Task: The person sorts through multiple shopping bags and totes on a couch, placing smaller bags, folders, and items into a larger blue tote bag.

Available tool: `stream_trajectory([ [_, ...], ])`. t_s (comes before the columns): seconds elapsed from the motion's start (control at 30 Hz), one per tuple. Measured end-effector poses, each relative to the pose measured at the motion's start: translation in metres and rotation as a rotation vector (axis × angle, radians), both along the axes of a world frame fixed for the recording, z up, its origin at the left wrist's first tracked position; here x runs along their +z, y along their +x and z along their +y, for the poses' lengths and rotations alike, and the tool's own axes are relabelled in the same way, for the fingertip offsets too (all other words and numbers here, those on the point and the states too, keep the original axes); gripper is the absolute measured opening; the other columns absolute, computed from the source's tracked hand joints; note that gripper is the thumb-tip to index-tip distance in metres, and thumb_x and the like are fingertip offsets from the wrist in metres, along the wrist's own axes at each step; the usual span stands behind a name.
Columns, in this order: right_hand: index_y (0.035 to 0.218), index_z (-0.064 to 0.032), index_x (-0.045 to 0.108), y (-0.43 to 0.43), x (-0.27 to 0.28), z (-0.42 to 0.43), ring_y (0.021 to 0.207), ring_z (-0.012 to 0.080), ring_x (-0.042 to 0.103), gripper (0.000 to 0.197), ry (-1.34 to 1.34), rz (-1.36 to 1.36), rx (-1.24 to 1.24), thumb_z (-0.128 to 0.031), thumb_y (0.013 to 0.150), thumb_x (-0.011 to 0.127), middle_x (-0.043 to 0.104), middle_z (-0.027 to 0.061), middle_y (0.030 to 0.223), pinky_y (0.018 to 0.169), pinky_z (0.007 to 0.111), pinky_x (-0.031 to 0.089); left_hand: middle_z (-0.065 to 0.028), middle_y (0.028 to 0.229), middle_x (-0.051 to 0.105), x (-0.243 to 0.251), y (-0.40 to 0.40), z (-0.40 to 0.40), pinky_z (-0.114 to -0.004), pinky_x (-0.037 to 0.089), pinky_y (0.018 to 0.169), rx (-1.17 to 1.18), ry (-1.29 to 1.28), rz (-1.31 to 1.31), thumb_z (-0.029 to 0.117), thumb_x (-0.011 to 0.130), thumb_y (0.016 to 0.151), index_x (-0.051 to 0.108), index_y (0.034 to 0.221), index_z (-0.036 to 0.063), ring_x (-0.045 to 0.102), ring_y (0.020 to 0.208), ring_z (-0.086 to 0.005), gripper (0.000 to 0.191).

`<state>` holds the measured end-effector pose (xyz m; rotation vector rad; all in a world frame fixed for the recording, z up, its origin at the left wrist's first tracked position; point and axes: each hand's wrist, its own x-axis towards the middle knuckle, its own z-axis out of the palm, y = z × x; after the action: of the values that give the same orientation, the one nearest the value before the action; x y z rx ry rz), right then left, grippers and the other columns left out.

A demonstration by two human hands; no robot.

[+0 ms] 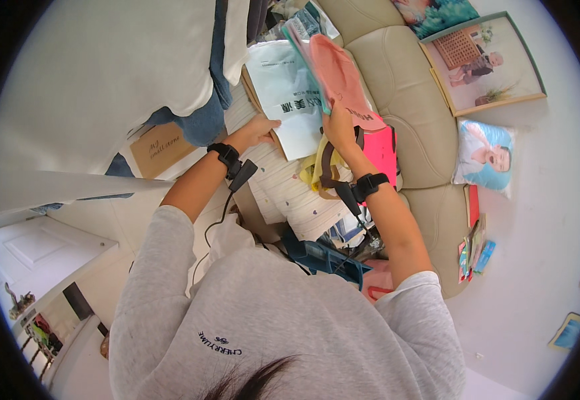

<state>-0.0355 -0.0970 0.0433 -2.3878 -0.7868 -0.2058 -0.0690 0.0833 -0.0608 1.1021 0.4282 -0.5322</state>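
Observation:
In the head view my left hand (260, 131) grips the near left edge of a brown paper bag or envelope (253, 95) lying under a white printed bag (285, 100), with the thumb on top. My right hand (339, 125) holds the lower end of a thin teal-edged bag or folder (306, 62), raised over the white bag's right side. A salmon-pink bag (337, 75) with dark letters lies just beside it. Below the right hand are a yellow bag (311, 172) with brown straps and a bright pink bag (382, 155). Both wrists wear black straps with cables.
The items rest on a striped cloth (282, 200) along a beige leather sofa (387, 75). A dark blue plastic basket (325, 260) stands near my body. White fabric (120, 75) hangs at the left above a brown box (162, 150). Framed photo (489, 65) and photo cushion (487, 157) are at right.

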Motion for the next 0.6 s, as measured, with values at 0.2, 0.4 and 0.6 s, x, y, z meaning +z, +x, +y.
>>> stream_trajectory([
  [0.2,0.113,-0.0064,0.044,-0.024,-0.023,-0.015,0.098,0.0321,0.046,0.055,-0.253,0.215,0.285,0.006,0.059,0.048,0.049,0.0156,0.108,0.082,0.036,0.038,-0.0121,0.103,0.051,0.006,-0.011,0.003,-0.039,0.04,0.08,-0.085,-0.456,-0.043,0.031,0.05,0.078,0.044,0.107,0.0015,0.052,0.09,-0.0225,0.042],
  [0.4,0.12,-0.0117,0.038,-0.024,-0.038,-0.021,0.109,0.0269,0.039,0.061,-0.344,0.195,0.398,-0.008,0.061,0.054,0.043,0.0124,0.118,0.092,0.038,0.028,-0.0099,0.099,0.052,0.006,0.0,-0.004,-0.038,0.042,0.078,0.081,-0.402,0.101,0.027,0.054,0.077,0.044,0.105,0.0036,0.052,0.087,-0.0211,0.038],
  [0.6,0.127,-0.0154,0.024,-0.066,-0.029,-0.017,0.116,0.0247,0.031,0.079,-0.574,-0.119,0.233,-0.019,0.059,0.064,0.034,0.0089,0.126,0.095,0.046,0.016,-0.0129,0.097,0.052,-0.01,0.001,-0.014,-0.035,0.046,0.073,0.21,-0.256,0.054,0.011,0.051,0.078,0.043,0.105,-0.0019,0.052,0.088,-0.0235,0.032],
])
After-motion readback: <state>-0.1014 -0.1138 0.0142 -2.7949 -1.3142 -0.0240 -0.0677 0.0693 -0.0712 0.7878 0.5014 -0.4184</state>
